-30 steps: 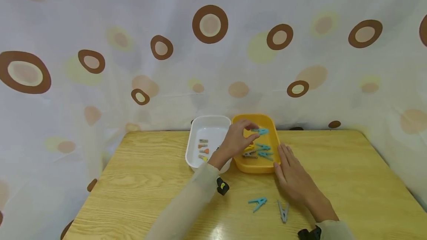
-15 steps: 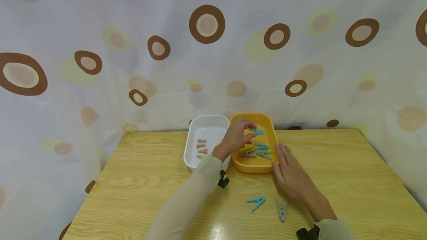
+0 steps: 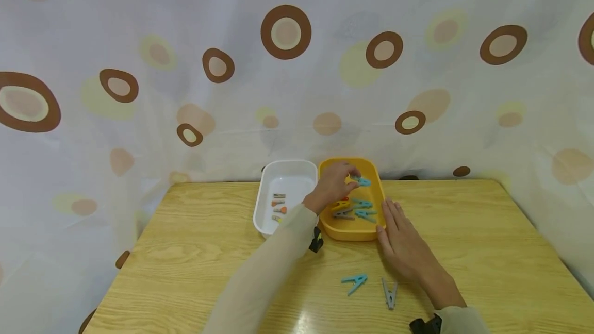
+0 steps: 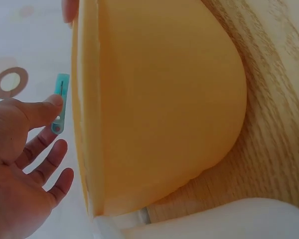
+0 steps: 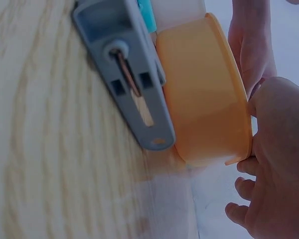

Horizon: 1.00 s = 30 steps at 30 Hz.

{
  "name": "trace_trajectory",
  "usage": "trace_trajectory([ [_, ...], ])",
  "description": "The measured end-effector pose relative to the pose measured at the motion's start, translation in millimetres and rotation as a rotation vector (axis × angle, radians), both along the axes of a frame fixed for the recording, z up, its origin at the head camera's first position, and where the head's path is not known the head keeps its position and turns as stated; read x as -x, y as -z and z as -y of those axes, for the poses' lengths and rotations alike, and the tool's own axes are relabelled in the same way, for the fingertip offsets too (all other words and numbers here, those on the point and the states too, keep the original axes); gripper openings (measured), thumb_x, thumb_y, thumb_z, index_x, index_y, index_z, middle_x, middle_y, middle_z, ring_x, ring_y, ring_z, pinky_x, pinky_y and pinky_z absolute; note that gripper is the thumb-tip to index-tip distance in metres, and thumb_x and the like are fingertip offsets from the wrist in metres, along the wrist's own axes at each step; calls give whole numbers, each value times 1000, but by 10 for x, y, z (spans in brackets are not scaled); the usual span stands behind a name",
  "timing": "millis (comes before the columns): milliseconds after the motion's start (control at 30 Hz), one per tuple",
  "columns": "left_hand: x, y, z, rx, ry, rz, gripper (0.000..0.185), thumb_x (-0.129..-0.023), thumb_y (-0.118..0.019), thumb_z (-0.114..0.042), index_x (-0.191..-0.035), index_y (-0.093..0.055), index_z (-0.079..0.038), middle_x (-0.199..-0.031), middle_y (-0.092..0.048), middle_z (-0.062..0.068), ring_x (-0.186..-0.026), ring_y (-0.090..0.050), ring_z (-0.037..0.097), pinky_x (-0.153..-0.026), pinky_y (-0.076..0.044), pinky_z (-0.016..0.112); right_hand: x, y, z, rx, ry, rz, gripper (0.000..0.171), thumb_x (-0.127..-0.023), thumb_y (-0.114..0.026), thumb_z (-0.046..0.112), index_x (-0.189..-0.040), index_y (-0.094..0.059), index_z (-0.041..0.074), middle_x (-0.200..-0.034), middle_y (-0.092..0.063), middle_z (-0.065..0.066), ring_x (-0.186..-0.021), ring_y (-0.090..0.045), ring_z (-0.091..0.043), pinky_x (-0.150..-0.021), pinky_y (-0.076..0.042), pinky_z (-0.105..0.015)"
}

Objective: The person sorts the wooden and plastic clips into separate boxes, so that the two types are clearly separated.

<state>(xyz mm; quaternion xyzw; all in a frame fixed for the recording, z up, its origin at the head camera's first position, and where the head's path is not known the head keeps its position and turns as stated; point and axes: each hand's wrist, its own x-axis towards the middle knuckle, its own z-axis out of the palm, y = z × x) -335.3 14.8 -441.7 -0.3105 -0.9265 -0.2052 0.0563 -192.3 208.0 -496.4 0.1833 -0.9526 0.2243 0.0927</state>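
My left hand [image 3: 349,179] pinches a teal clothespin [image 3: 362,181] over the far end of the yellow tray [image 3: 347,234]. In the left wrist view the thumb lies on that teal clothespin [image 4: 61,102] beside the yellow tray's wall [image 4: 159,99]. Several pegs lie inside the tray, teal, grey and yellow. My right hand [image 3: 390,220] lies flat on the table, its straight fingers against the tray's right front corner. In the right wrist view, my right hand [image 5: 276,159] sits by the yellow tray's rim [image 5: 204,94].
A white tray [image 3: 262,205] holding several small pegs stands left of the yellow one. A teal clothespin [image 3: 353,282] and a grey clothespin [image 3: 389,293] lie on the wooden table [image 3: 195,251] near the front. A spotted curtain hangs behind the table.
My left hand has kept the teal clothespin over the yellow tray and barely shifted. My right hand has stayed flat beside the tray.
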Motion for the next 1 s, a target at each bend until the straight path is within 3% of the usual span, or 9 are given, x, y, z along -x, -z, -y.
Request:
trace_trajectory([
  [500, 36, 98, -127, 70, -2, 38, 23, -98, -73, -24, -118, -75, -12, -116, -69, 0, -106, -63, 13, -92, -49, 21, -9, -1, 14, -3, 16, 10, 64, -113, -34, 32, -160, -17, -8, -167, -17, -26, -153, -16, -45, -117, -25, -64],
  [833, 45, 145, -184, 60, -9, 59, 23, -99, -71, -24, -119, -74, -12, -117, -67, 1, -107, -63, 14, -96, -49, 23, 2, 4, -3, -6, 25, 14, 65, -113, -34, 34, -161, -17, -7, -168, -17, -24, -153, -16, -44, -117, -25, -63],
  [1000, 61, 153, -195, 38, -17, 111, 24, -100, -71, -23, -121, -73, -11, -120, -66, 2, -109, -62, 16, -97, -49, 25, -7, -7, -7, -1, 21, -1, 64, -113, -35, 32, -160, -19, -8, -167, -18, -26, -153, -18, -45, -117, -26, -63],
])
